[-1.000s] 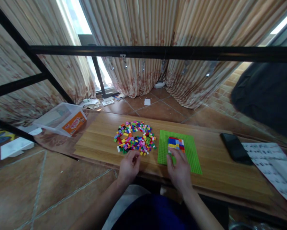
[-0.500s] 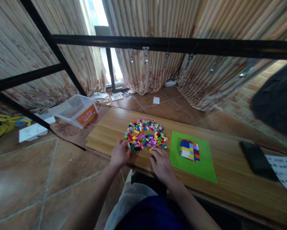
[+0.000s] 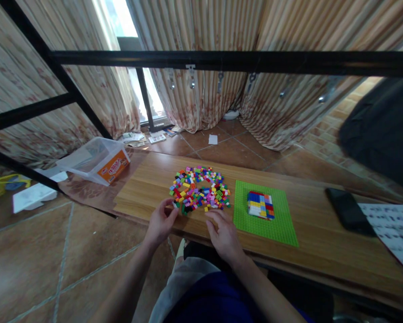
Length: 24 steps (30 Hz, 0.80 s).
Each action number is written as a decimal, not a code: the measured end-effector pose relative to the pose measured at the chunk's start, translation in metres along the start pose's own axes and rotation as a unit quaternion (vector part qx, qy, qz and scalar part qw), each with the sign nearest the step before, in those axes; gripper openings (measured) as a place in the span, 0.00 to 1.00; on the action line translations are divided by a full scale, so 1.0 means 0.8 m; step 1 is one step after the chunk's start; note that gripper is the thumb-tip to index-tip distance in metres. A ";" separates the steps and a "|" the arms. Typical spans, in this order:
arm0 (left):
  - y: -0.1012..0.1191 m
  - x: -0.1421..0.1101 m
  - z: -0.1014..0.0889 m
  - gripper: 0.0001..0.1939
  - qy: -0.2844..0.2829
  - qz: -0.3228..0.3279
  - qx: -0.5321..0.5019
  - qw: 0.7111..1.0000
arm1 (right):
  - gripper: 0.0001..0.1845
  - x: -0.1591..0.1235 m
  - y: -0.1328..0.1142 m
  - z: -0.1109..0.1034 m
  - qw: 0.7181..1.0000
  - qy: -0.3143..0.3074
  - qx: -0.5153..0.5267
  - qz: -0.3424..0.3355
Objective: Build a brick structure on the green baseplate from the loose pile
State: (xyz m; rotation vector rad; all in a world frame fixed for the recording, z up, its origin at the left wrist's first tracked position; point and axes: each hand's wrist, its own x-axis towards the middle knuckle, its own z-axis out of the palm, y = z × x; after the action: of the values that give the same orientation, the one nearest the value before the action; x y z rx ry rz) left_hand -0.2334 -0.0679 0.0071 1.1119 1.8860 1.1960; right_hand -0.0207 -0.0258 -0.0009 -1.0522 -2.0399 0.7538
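Note:
Colourful toy bricks [image 3: 199, 190] lie in a loose ring-shaped pile on the wooden board. At the pile's near left edge, my left hand [image 3: 160, 222] pinches a small white brick [image 3: 175, 204] between thumb and index finger. My right hand [image 3: 223, 232] rests at the near right edge of the pile, thumb and fingers apart, with nothing visible in it. To its right is a green baseplate [image 3: 265, 233]. A block built of blue, white, yellow and red bricks [image 3: 261, 205] stands on that plate, apart from both hands.
A clear plastic box [image 3: 97, 159] with an orange label stands at the left end of the table. A black phone [image 3: 349, 211] and a printed sheet [image 3: 388, 229] lie at the right. A black metal rail [image 3: 201, 60] crosses behind, before the curtains.
My right hand has left the built block on the baseplate and moved left to the pile. My left hand has moved to the white brick at the pile's left edge. The view has shifted.

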 end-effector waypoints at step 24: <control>0.065 -0.039 0.047 0.16 -0.077 -0.077 -0.210 0.972 | 0.09 0.000 -0.022 -0.037 0.982 0.097 0.121 0.110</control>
State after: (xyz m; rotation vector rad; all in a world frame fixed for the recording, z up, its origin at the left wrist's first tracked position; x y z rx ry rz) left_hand -0.1713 -0.0695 0.0429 0.7877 1.4811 1.3014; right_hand -0.0048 -0.0298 0.0290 -1.1708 -1.6398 0.9466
